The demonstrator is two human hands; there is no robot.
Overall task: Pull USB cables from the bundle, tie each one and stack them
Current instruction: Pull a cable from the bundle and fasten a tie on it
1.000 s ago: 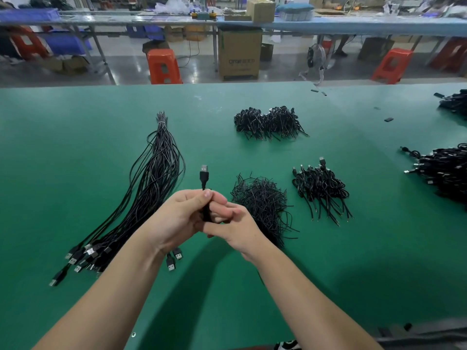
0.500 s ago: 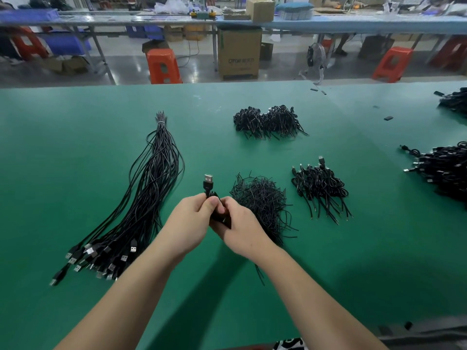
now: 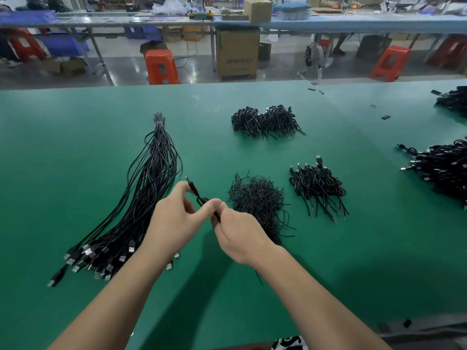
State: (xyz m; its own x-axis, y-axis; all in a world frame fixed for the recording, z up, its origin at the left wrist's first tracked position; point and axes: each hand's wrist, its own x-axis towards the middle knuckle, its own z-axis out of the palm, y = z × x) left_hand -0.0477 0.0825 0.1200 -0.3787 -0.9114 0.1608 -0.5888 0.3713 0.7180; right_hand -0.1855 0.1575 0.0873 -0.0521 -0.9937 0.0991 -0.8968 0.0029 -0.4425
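Both hands meet over the green table [image 3: 75,147], working one folded black USB cable [image 3: 195,192]. My left hand [image 3: 174,218] pinches it between thumb and fingers, and its plug sticks up to the far left. My right hand [image 3: 240,233] grips the cable's lower part; most of that part is hidden in the fist. To the left lies the long bundle of straight USB cables [image 3: 149,195], plugs fanned toward me. A stack of tied cables [image 3: 317,185] lies to the right.
A heap of thin black ties [image 3: 257,198] lies just right of my hands. Another tied pile [image 3: 265,121] sits farther back. More cable heaps [image 3: 442,168] lie at the right edge. Beyond the table are orange stools [image 3: 161,66] and a cardboard box [image 3: 237,54].
The cable's plug has tipped from upright toward the far left. My hands have shifted slightly right, with the left thumb now stretched across to the right hand.
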